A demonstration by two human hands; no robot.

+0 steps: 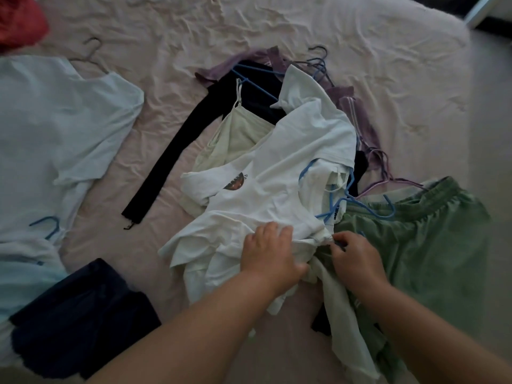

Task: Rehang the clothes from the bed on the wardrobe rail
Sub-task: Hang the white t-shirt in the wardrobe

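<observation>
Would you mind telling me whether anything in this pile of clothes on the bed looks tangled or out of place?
Yes: the blue plastic hangers beside the white printed T-shirt lie crossed with the lilac hangers, hooks interlocked, so lifting one would likely drag others.

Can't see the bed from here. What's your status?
Both hands, left and right, gripping white T-shirt. Tangled blue hangers and green shorts alongside.

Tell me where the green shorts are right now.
The green shorts lie at the right of the head view, near the bed's edge, beside the white T-shirt, just right of the right hand.
</observation>
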